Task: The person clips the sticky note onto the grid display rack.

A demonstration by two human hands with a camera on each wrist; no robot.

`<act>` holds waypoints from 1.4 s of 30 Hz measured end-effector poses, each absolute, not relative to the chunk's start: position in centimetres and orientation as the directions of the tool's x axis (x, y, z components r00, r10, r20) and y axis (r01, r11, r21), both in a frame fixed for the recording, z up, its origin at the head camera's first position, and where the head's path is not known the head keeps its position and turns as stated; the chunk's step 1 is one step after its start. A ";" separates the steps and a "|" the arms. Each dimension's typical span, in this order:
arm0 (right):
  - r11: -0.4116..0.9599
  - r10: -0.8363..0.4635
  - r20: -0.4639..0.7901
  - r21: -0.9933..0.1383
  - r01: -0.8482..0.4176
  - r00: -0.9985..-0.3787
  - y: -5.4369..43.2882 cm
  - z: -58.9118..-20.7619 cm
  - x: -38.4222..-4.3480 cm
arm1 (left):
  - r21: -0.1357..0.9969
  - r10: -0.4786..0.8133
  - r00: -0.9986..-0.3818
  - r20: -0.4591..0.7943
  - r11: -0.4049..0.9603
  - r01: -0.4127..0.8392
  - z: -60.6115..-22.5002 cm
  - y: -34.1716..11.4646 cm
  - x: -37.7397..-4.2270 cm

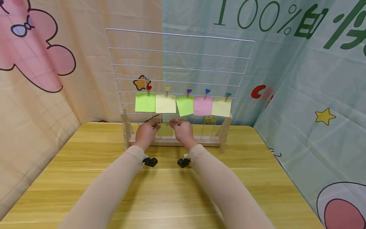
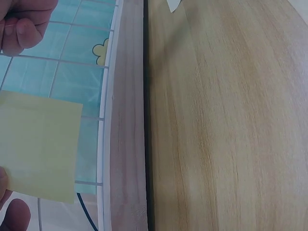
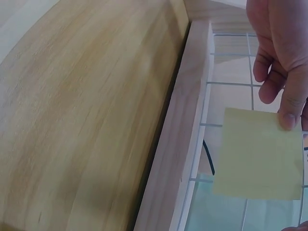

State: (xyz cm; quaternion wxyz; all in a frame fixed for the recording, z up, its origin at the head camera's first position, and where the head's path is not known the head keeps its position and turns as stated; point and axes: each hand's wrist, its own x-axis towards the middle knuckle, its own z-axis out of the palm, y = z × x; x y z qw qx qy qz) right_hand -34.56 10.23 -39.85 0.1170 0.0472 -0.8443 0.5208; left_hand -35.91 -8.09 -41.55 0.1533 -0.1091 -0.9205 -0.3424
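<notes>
My left hand (image 1: 148,133) pinches the left edge of a pale yellow sticky note (image 3: 262,156), held against the lower part of a white wire grid (image 1: 180,67). Its thumb lies on the note in the right wrist view. Close to the note's top edge, my right hand (image 1: 184,132) pinches what looks like a small wooden clip (image 1: 168,123); its curled fingers (image 2: 29,33) show in the left wrist view. Above the hands hangs a row of green, yellow and pink notes (image 1: 203,106), each under a heart-topped clip (image 1: 189,91).
The grid stands in a wooden base (image 1: 183,142) with side supports (image 1: 225,133) on a wood-grain table (image 1: 171,190). A pale paper piece (image 2: 174,4) lies on the table near my right wrist. Printed curtains (image 1: 308,95) hang behind and at both sides.
</notes>
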 end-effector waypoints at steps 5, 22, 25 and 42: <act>0.439 0.055 0.235 -0.879 -0.187 -0.971 10.0 -40.0 -34.8 | 0.596 0.094 -0.931 0.353 0.744 0.301 -41.4 -8.0 -35.8; 0.472 0.043 0.328 -0.839 -0.270 -0.944 8.7 -40.4 -34.3 | 0.599 0.082 -0.933 0.350 0.746 0.290 -41.5 -7.9 -35.7; 0.425 0.074 0.316 -0.868 -0.257 -0.946 8.7 -40.3 -34.3 | 0.601 0.077 -0.935 0.346 0.747 0.284 -41.4 -7.9 -35.6; 0.436 0.054 0.244 -0.878 -0.197 -0.968 9.5 -40.3 -34.8 | 0.611 0.074 -0.942 0.328 0.744 0.271 -41.5 -7.8 -35.7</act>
